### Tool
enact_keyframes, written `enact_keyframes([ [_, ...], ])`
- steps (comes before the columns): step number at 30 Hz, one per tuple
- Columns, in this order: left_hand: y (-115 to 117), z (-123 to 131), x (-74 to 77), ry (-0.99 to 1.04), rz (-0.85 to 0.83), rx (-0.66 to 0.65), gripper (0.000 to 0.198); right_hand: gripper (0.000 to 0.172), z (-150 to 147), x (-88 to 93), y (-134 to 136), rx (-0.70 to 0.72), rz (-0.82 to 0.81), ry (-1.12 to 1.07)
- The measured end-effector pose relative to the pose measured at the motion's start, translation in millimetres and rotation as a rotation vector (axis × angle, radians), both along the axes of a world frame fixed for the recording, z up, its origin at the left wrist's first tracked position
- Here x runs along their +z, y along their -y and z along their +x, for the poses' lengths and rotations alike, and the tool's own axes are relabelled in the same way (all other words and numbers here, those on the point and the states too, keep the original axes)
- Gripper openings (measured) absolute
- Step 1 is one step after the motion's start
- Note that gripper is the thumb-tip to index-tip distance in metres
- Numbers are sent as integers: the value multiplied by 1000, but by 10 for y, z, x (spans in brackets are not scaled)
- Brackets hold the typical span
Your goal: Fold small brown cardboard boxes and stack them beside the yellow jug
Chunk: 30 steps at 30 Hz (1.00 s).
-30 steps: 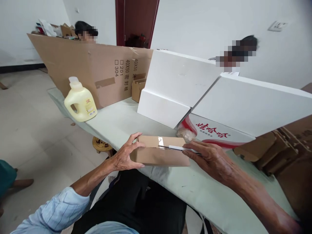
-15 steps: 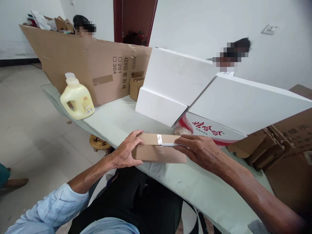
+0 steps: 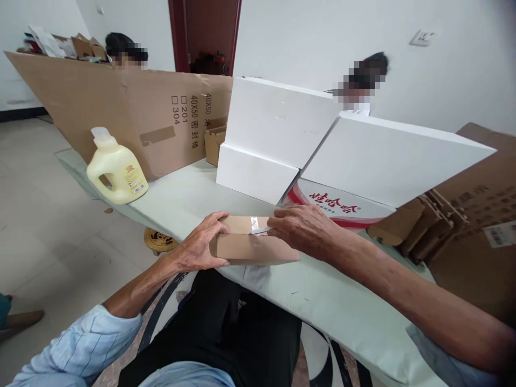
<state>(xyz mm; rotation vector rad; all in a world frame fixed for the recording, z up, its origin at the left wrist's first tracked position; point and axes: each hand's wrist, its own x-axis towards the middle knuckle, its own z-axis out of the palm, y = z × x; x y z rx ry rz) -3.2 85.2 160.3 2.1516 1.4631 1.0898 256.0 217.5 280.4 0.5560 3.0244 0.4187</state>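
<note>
A small brown cardboard box (image 3: 258,249) lies on the pale green tabletop near its front edge. A strip of clear tape (image 3: 253,223) crosses the seam on its top. My left hand (image 3: 207,242) grips the box's left end, thumb at the near side and fingers over the far edge. My right hand (image 3: 302,228) is closed over the box's right part. From its fingertips a thin, pale, blade-like strip (image 3: 263,230) points left along the seam to the tape. Its other end is hidden in the hand, so its exact kind cannot be made out.
A yellow detergent jug (image 3: 116,172) stands at the left before a large cardboard panel (image 3: 157,123). White boxes (image 3: 278,126) rise behind my hands, with a red-lettered carton (image 3: 338,201) below. Folded cardboard (image 3: 427,226) leans at right. Two people sit beyond the panels.
My right hand has slid left along the box seam, bringing the pale strip's tip to the tape. My left hand keeps its grip on the box. The whole view has shifted slightly.
</note>
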Motion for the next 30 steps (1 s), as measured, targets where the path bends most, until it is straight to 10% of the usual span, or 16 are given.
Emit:
enact_keyframes([
  [11,-46,-76,65,-39,-84,-21,56,41,859,-202,-64,-79,-135,-382],
  [18,-98,-111,111,-95,-111,-63,60,56,1980,-1913,-55,-673,-143,-723],
  [21,-116,-171,191,-133,-112,-92,59,57,2191,-2325,-54,-770,-111,-721],
  [24,-170,-286,317,-187,-129,-153,56,48,1921,-2112,-27,-638,-37,-841],
  [30,-333,-474,506,-336,-185,-175,60,34,639,-1116,238,-71,33,-875],
])
